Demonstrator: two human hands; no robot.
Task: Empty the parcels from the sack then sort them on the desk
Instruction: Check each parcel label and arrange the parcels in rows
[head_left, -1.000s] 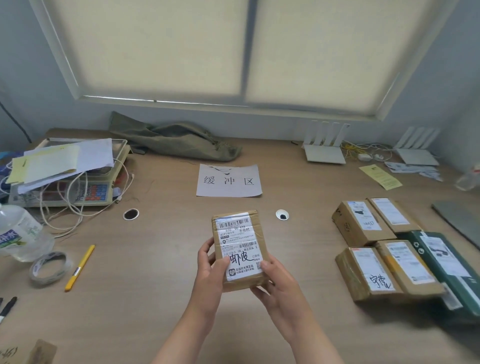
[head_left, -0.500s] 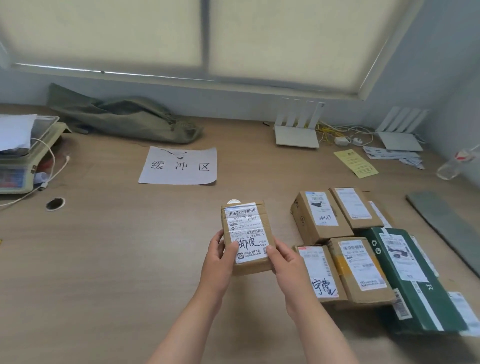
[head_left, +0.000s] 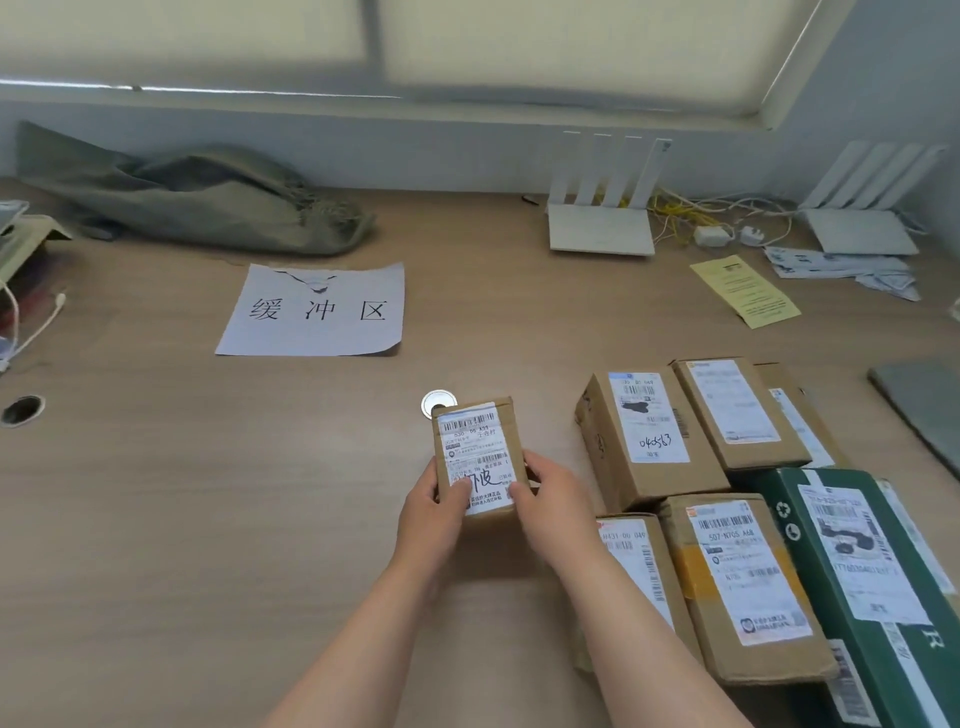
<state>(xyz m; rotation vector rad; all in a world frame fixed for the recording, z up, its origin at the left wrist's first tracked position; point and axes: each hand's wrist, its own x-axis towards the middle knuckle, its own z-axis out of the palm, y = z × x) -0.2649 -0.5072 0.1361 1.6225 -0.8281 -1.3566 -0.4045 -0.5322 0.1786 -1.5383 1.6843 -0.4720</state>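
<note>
My fingers (head_left: 511, 491) are clamped on a small brown parcel (head_left: 478, 457), my left hand (head_left: 434, 512) gripping its left edge and my right hand (head_left: 556, 512) its right edge, both thumbs pressed on the white label that faces up at me. The parcel is over the middle of the table (head_left: 182, 519), just near of a round silver grommet (head_left: 439, 402). Just to the right lie the sorted parcels, packed touching one another: two brown boxes (head_left: 644, 441) on the far side, two more brown boxes (head_left: 748, 587) nearer me, and a long green box (head_left: 872, 582) at the right. Farther off, a paper sign (head_left: 314, 312) with three characters lies flat. Against the far wall at the left is the slumped green sack (head_left: 192, 205); to the right stand two white routers (head_left: 602, 218).
</note>
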